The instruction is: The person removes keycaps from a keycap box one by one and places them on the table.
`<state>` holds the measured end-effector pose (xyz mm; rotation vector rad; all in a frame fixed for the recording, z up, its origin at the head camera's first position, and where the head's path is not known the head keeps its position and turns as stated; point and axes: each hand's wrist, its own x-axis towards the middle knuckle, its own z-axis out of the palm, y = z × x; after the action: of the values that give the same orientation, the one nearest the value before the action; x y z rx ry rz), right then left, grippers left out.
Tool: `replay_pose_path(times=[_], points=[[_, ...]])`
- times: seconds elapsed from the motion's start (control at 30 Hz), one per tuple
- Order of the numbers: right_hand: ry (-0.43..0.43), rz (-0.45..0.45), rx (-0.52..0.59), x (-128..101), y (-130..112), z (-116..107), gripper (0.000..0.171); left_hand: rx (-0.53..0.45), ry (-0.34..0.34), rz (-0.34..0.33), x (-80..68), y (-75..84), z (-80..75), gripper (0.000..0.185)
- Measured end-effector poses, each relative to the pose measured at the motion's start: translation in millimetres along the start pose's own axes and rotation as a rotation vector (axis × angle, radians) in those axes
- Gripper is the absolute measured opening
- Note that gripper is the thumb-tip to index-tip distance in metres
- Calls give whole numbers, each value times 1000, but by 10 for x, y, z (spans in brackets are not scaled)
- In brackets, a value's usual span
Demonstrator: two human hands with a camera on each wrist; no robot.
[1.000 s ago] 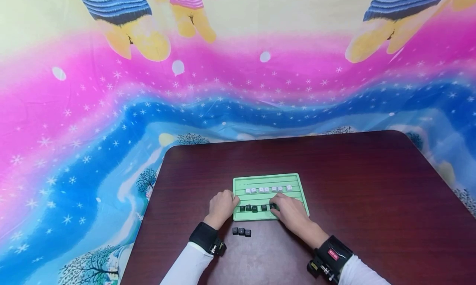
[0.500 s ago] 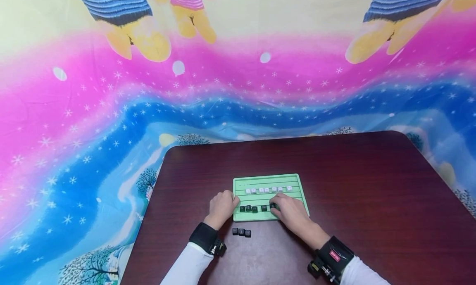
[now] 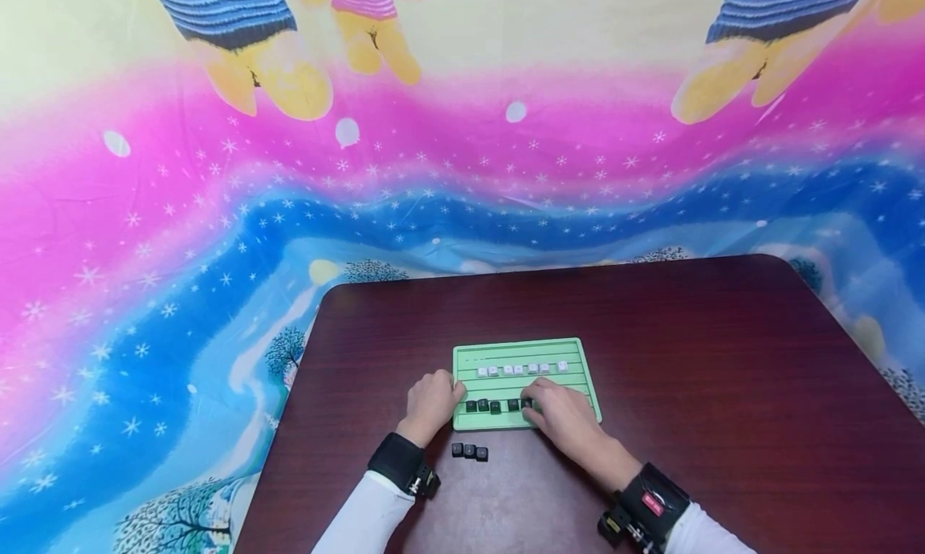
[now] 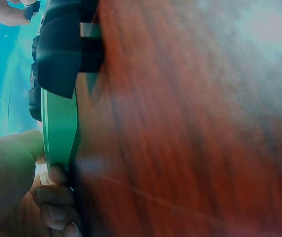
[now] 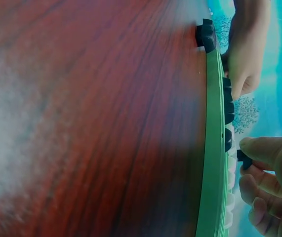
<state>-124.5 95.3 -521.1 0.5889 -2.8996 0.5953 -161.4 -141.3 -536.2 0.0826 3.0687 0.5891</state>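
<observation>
Evidently the left hand (image 3: pixel 431 403) gripped the green tray (image 3: pixel 571 353) edge to steady it, while the right hand (image 3: pixel 560 410) pinched a black keycap (image 5: pixel 244 159) over its row.

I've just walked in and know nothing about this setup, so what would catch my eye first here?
A bright pink and blue cartoon cloth fills the background behind a dark wooden table. On the table lies a green tray with a row of white keycaps and a row of black keycaps. The left hand holds the tray's edge while the right hand pinches a black keycap.
</observation>
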Motion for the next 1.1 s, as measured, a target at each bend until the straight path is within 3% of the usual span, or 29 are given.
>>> replay_pose_path(times=[0.73,1.1], points=[[24,-61,-12,-65,-124,-25,18,3,6,8,-3,-7,8,53],[-7,-80,-8,-109,-203,32,17,-2,1,9,-5,-5,-5,53]])
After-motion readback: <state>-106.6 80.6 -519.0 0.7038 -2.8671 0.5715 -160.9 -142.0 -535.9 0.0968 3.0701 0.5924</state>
